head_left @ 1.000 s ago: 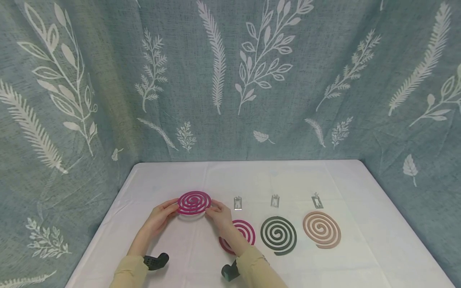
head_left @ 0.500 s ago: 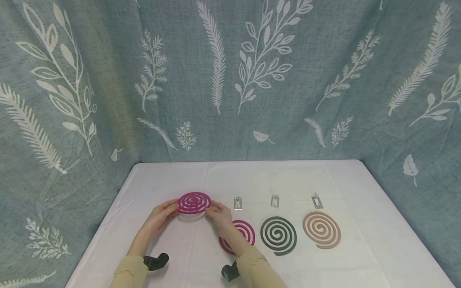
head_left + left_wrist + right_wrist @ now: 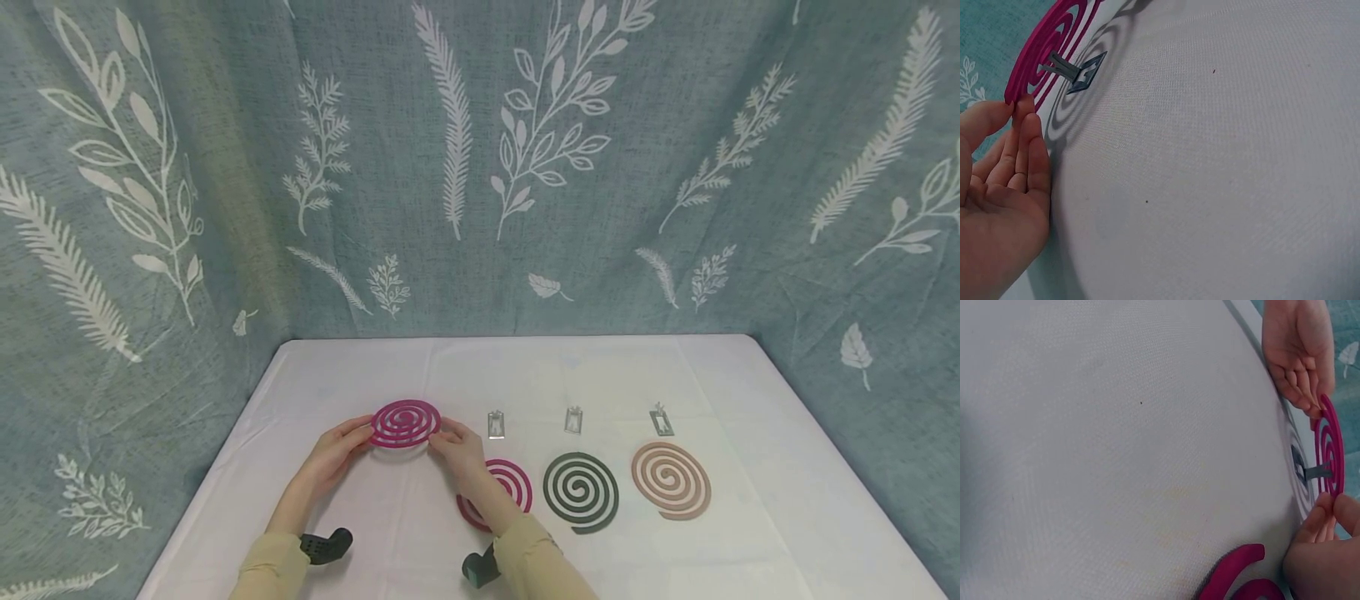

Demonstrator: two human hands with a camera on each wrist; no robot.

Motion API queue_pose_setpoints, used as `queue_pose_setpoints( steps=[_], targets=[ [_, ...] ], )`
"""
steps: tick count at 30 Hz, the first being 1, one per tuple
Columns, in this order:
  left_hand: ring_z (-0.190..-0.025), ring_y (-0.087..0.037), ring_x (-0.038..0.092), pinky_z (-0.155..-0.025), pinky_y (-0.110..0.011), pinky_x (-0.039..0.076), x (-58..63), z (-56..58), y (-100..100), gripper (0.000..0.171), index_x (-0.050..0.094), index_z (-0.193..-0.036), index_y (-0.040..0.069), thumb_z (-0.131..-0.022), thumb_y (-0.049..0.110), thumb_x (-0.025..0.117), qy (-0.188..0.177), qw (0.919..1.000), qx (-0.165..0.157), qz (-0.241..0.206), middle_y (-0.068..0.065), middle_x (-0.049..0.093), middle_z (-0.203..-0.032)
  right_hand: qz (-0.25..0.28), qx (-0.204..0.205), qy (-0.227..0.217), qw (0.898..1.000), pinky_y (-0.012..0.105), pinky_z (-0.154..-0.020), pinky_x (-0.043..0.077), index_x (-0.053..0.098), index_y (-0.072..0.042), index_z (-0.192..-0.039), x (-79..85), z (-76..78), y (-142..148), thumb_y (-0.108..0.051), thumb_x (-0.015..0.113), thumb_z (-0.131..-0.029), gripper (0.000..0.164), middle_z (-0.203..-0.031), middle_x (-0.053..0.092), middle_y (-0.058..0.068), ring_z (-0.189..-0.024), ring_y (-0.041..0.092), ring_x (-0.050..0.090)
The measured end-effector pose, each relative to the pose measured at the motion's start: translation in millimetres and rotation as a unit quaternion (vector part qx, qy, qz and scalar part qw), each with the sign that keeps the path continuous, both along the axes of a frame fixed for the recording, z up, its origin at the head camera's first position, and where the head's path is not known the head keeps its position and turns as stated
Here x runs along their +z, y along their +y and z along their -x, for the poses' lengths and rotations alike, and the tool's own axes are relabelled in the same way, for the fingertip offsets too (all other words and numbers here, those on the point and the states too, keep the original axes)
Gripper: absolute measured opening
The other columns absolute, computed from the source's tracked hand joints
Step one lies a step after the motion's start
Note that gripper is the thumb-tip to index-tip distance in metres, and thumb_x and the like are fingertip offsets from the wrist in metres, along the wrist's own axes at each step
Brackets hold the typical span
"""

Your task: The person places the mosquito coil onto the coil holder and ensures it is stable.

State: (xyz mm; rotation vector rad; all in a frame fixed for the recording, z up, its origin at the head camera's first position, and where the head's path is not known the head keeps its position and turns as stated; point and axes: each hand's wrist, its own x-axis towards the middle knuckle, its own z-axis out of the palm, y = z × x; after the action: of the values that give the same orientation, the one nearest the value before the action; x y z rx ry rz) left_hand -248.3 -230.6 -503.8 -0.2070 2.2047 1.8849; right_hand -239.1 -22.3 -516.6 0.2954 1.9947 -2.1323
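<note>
A magenta mosquito coil lies level above the white tablecloth, on the left part of the table. My left hand pinches its left rim between thumb and fingers. On the opposite rim, my right hand pinches it the same way. Under the coil, the left wrist view shows a small metal coil stand, its flat base on the cloth and its upright tab reaching the coil's centre. The coil casts a ringed shadow around that base. In the right wrist view the tab also meets the coil's middle.
A second magenta coil lies partly hidden under my right forearm. To its right are a dark green coil and a brown coil. Several flat metal stands lie in a row behind them. A patterned curtain encloses the table.
Between the first two frames the held coil's far edge dips slightly, leaving it a little flatter. Both hands keep their places on the rim, and everything else stays put.
</note>
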Motion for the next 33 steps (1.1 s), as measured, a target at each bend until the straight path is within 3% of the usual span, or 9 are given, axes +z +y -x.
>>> queue_pose_setpoints(
  steps=[5,12,15,19,21,33],
  targets=[
    [-0.086,0.009,0.055,-0.081,-0.009,0.046,-0.4,-0.4,-0.3,0.052,0.035,-0.139,-0.010,-0.097,0.017,0.051,-0.001,1.0000,-0.005,0.005,-0.016,0.054,-0.131,0.005,-0.002,-0.001,1.000,0.035,-0.093,0.050,0.054,-0.002,-0.130,-1.7,1.1,-0.6,-0.011,0.065,-0.087,0.045,-0.086,0.067,0.002,-0.077,0.007,0.061],
    [-0.086,0.009,0.054,-0.081,-0.009,0.045,0.5,0.1,-0.9,0.052,0.034,-0.140,-0.009,-0.098,0.017,0.050,-0.003,0.9999,-0.010,-0.005,0.006,0.061,-0.112,0.014,-0.003,0.004,1.000,0.032,-0.088,0.052,0.052,0.000,-0.131,-0.4,0.7,0.2,-0.008,0.065,-0.087,0.047,-0.084,0.067,0.002,-0.075,0.006,0.061],
    [-0.086,0.009,0.054,-0.080,-0.009,0.045,0.5,0.0,-0.9,0.052,0.034,-0.141,-0.008,-0.098,0.017,0.050,-0.004,0.9999,-0.009,-0.003,0.005,0.061,-0.113,0.021,-0.003,0.006,1.000,0.030,-0.086,0.052,0.051,0.002,-0.131,8.6,-3.6,1.3,-0.005,0.064,-0.087,0.046,-0.082,0.066,0.002,-0.074,0.006,0.061],
    [-0.087,0.010,0.054,-0.081,-0.009,0.045,-0.1,-0.3,-1.0,0.052,0.033,-0.141,-0.008,-0.098,0.017,0.049,-0.003,0.9999,-0.013,0.003,-0.004,0.059,-0.123,0.021,-0.002,0.005,1.000,0.028,-0.084,0.053,0.052,0.001,-0.130,7.8,-3.3,1.3,-0.005,0.064,-0.087,0.046,-0.080,0.064,-0.001,-0.072,0.005,0.061],
    [-0.087,0.010,0.054,-0.081,-0.009,0.045,-0.3,0.0,-0.9,0.052,0.034,-0.141,-0.008,-0.098,0.016,0.049,-0.002,0.9999,-0.013,0.001,-0.005,0.058,-0.124,0.019,-0.002,0.005,1.000,0.027,-0.084,0.053,0.052,-0.001,-0.131,-0.8,1.1,0.4,-0.007,0.065,-0.086,0.046,-0.080,0.064,-0.003,-0.072,0.004,0.060],
    [-0.086,0.009,0.056,-0.081,-0.010,0.046,0.4,-1.0,-0.5,0.051,0.034,-0.139,-0.011,-0.097,0.013,0.049,0.005,0.9998,-0.015,-0.013,0.010,0.061,-0.105,0.019,-0.005,0.003,1.000,0.033,-0.090,0.051,0.053,-0.001,-0.131,0.5,0.9,0.0,-0.007,0.064,-0.087,0.045,-0.084,0.067,0.000,-0.075,0.005,0.062]
  ],
)
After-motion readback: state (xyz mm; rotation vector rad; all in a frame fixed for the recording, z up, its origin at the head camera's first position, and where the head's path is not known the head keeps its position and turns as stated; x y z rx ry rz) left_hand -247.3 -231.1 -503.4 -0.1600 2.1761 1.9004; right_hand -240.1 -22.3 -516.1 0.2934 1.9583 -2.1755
